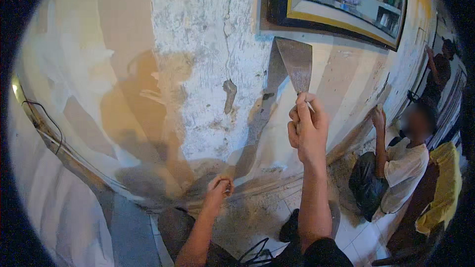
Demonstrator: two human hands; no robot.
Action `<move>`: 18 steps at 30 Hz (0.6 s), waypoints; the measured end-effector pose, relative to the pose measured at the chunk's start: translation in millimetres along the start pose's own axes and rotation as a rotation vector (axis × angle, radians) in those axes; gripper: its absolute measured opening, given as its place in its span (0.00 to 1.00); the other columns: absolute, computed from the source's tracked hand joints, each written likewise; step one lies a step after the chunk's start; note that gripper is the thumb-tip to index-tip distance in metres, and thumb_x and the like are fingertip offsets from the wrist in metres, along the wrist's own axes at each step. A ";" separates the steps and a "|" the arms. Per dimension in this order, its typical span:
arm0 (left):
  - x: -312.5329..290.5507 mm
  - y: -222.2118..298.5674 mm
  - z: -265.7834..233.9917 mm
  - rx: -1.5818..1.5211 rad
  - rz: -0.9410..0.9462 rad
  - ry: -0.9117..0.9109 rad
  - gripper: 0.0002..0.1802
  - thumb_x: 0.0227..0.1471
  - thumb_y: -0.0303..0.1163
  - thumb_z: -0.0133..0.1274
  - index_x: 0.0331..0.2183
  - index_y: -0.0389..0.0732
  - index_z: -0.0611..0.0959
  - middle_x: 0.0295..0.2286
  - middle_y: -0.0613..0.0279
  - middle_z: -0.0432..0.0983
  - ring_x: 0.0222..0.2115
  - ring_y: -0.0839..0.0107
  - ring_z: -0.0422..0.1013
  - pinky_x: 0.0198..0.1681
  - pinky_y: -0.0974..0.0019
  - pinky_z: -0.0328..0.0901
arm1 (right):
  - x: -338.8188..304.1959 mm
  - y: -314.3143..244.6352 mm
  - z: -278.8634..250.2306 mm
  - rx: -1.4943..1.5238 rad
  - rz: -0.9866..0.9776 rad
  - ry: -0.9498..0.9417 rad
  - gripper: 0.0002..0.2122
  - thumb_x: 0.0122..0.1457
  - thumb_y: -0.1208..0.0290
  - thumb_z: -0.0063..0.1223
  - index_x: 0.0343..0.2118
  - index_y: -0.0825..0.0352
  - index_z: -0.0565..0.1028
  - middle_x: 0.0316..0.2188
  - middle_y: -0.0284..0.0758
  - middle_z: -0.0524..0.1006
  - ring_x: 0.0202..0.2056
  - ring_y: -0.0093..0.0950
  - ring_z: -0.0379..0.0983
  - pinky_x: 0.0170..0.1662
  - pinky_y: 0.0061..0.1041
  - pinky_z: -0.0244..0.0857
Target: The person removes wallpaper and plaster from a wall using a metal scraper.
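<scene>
My right hand (310,126) grips the handle of a scraper (297,59), its wide, worn metal blade pointing up. The blade is in front of the wall, just below a framed glass panel. Lower and to the left, my left hand (221,187) is in front of the foot of the wall, its fingers curled in. Whether anything is inside those fingers is hidden. Between and above my hands, a bare white patch of wall (208,79) shows a long vertical crack and a grey gouge (229,98). Tan and cream paint borders the patch.
A dark frame with a gold inner edge (341,22) hangs at the upper right. A person in a light shirt (405,163) crouches at the right by the wall; another person (438,71) stands farther back. Pale cloth (54,193) drapes at the left, beside a cable (49,118).
</scene>
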State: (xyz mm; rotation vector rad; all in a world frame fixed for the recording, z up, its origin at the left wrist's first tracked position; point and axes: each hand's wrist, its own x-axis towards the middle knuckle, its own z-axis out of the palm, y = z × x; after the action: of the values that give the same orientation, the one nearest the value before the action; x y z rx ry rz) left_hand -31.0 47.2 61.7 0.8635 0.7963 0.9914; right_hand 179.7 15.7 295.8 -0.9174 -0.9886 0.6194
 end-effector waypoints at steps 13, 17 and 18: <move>-8.3 14.0 -0.8 0.055 -0.031 0.053 0.06 0.56 0.30 0.47 0.33 0.40 0.78 0.27 0.65 0.74 0.26 0.75 0.69 0.29 0.69 0.64 | -10.9 6.0 32.0 0.106 -0.015 -0.104 0.05 0.65 0.71 0.42 0.36 0.65 0.69 0.18 0.23 0.64 0.13 0.09 0.53 0.14 0.13 0.46; -9.6 14.5 -2.3 0.045 0.006 -0.009 0.06 0.56 0.31 0.47 0.33 0.40 0.77 0.27 0.65 0.74 0.26 0.75 0.69 0.29 0.70 0.64 | -13.2 6.6 31.7 0.041 -0.006 -0.046 0.05 0.65 0.71 0.42 0.35 0.65 0.69 0.18 0.23 0.63 0.13 0.09 0.53 0.13 0.13 0.44; -10.4 14.1 -3.0 0.065 0.009 -0.012 0.06 0.56 0.31 0.47 0.33 0.40 0.77 0.27 0.65 0.74 0.26 0.75 0.69 0.29 0.70 0.64 | -13.0 6.6 31.7 0.095 -0.015 -0.107 0.05 0.65 0.70 0.42 0.35 0.65 0.69 0.18 0.23 0.63 0.13 0.10 0.53 0.13 0.13 0.44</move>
State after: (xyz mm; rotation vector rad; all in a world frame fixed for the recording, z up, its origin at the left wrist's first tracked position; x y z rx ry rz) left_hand -42.2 42.5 74.6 0.9283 0.8191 0.9716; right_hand 145.2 20.1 292.3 -0.7988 -1.0517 0.7024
